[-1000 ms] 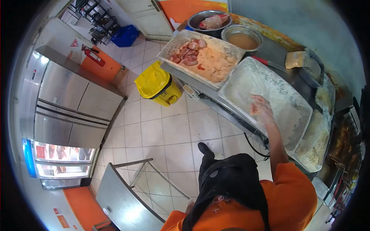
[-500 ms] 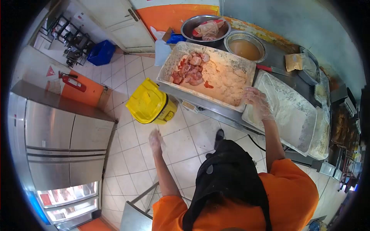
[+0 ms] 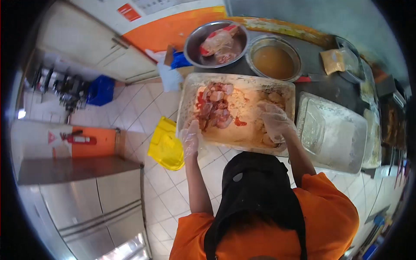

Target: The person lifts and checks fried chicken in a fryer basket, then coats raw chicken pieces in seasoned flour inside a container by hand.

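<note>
A large white tub holds raw meat pieces on its left side and orange-tinted flour. My left hand, in a clear plastic glove, is at the tub's near left corner, its fingers extended and nothing visible in them. My right hand, gloved too, reaches over the tub's right part with fingers spread, at the coated lumps in the flour. Right of it stands a second white tub with pale flour and a clear container.
Behind the tub are a metal bowl with bagged meat and a bowl of brown liquid. A red-handled knife and a flour packet lie to the right. A yellow bin stands on the floor.
The view has swung toward the meat tub. My right hand has moved from the pale flour tub into the meat tub. My left hand has come up to the tub's left corner.
</note>
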A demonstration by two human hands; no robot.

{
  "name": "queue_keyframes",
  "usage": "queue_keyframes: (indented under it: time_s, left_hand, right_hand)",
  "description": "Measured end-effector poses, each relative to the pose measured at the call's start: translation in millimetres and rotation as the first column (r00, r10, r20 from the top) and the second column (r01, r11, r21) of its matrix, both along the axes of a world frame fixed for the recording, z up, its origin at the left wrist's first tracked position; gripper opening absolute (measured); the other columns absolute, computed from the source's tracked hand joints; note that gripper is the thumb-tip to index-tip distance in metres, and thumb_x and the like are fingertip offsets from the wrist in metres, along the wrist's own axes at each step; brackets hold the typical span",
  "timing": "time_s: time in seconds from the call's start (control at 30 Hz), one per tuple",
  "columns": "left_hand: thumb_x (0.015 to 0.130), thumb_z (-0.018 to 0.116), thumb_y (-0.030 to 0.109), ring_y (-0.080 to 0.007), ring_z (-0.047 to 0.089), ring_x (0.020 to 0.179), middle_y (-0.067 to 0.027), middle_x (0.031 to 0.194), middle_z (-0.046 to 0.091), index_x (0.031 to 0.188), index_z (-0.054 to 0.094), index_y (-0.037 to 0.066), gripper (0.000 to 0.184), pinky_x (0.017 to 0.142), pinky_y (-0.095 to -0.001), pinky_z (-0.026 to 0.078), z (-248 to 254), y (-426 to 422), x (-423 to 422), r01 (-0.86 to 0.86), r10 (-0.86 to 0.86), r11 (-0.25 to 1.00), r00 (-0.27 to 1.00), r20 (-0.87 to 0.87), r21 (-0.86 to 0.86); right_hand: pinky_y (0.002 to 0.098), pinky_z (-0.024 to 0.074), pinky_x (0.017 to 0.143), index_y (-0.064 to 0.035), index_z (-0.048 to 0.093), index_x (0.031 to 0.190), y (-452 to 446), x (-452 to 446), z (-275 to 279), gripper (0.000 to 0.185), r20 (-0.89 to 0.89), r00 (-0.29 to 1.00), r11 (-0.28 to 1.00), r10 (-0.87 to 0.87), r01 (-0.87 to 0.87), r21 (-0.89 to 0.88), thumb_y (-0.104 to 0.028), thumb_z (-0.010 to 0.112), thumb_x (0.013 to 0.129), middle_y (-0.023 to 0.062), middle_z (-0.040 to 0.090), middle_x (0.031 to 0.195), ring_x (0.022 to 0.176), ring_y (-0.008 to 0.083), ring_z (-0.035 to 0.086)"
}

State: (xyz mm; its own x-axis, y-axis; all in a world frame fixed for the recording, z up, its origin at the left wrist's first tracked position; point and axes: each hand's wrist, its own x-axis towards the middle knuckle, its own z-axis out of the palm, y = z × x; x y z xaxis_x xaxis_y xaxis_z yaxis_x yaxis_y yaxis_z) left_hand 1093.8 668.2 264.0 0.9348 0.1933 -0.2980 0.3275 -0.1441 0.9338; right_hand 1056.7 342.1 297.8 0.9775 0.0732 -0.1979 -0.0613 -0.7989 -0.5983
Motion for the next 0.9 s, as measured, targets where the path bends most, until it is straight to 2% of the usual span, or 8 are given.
queue_keyframes:
  time_s: [0.1,0.17,0.27,0.4,0.6,0.73,0.77,0.9]
  left_hand:
    - [0.095,0.060,0.027,-0.0071,0.056,0.081,-0.0002,0.092,0.061,0.114,0.066,0.005,0.030,0.070,-0.0256,0.047,29.8,-27.3,28.8,0.010,-0.014,0.999,0.994,-0.106,-0.043]
    - [0.094,0.060,0.027,-0.0082,0.058,0.081,-0.0021,0.091,0.063,0.112,0.066,0.005,0.029,0.071,-0.0263,0.047,11.0,-33.4,47.6,0.191,-0.210,0.965,0.973,0.096,0.179]
    - [0.092,0.062,0.028,-0.0147,0.064,0.081,-0.0081,0.093,0.068,0.109,0.068,0.005,0.029,0.072,-0.0291,0.050,-72.1,-46.8,65.8,0.421,-0.583,0.776,0.763,0.280,0.469]
    - [0.090,0.062,0.033,-0.0260,0.068,0.092,-0.0157,0.101,0.071,0.109,0.068,0.006,0.034,0.079,-0.0340,0.051,-53.6,-89.0,62.8,0.610,-0.596,0.793,0.775,-0.207,0.000]
    - [0.091,0.059,0.032,-0.0301,0.067,0.092,-0.0169,0.104,0.070,0.109,0.068,0.009,0.030,0.075,-0.0370,0.050,-58.9,-13.4,89.7,0.559,-0.637,0.732,0.764,0.101,0.390]
    - [0.091,0.054,0.025,-0.0297,0.067,0.088,-0.0179,0.106,0.068,0.099,0.069,0.010,0.023,0.070,-0.0391,0.050,-35.6,36.6,117.3,0.514,-0.557,0.703,0.828,-0.069,0.492]
    - [0.090,0.050,0.023,-0.0300,0.067,0.082,-0.0193,0.094,0.069,0.089,0.067,0.004,0.026,0.067,-0.0404,0.049,-50.3,51.4,128.8,0.410,-0.738,0.387,0.675,0.011,0.826]
    - [0.087,0.049,0.022,-0.0344,0.065,0.074,-0.0196,0.079,0.066,0.081,0.066,0.001,0.027,0.064,-0.0430,0.049,-61.0,37.4,155.4,0.483,-0.586,0.630,0.809,-0.036,0.608]
  right_hand:
    - [0.0357,0.0395,0.104,-0.0070,0.063,0.128,-41.5,-0.8,-33.7,0.053,0.107,0.991,0.988,-0.079,0.064,0.143,-0.046,0.057,0.092,0.0153,0.059,0.131,0.125,0.0254,0.052]
    - [0.0344,0.0434,0.099,-0.0093,0.065,0.125,-45.3,3.8,-15.5,0.050,-0.276,0.810,0.713,-0.517,0.586,0.385,-0.045,0.059,0.091,0.0140,0.065,0.121,0.112,0.0284,0.060]
    - [0.0353,0.0450,0.097,-0.0074,0.066,0.120,-46.5,13.9,-55.8,0.046,0.046,0.905,0.906,-0.423,0.421,0.043,-0.041,0.060,0.089,0.0153,0.065,0.117,0.108,0.0288,0.061]
    - [0.0425,0.0463,0.096,-0.0059,0.063,0.115,-25.9,58.6,-127.1,0.041,-0.055,0.906,0.871,-0.420,0.385,-0.305,-0.037,0.059,0.088,0.0184,0.065,0.114,0.112,0.0326,0.060]
    - [0.0432,0.0465,0.095,-0.0065,0.061,0.118,55.0,77.0,-114.9,0.043,-0.081,0.951,0.951,-0.297,0.287,-0.115,-0.038,0.056,0.089,0.0194,0.066,0.113,0.110,0.0349,0.061]
    - [0.0428,0.0473,0.095,-0.0049,0.063,0.118,73.0,105.2,-138.0,0.048,-0.084,0.948,0.950,-0.309,0.302,-0.078,-0.044,0.054,0.091,0.0194,0.067,0.107,0.107,0.0349,0.062]
    - [0.0425,0.0477,0.094,-0.0046,0.063,0.118,65.0,112.7,-160.3,0.049,-0.034,0.974,0.966,-0.226,0.219,-0.137,-0.045,0.053,0.091,0.0196,0.068,0.106,0.106,0.0347,0.063]
    - [0.0422,0.0491,0.092,-0.0054,0.064,0.114,60.0,134.5,-198.6,0.045,-0.113,0.878,0.885,-0.464,0.463,-0.035,-0.042,0.051,0.093,0.0192,0.067,0.107,0.106,0.0323,0.063]
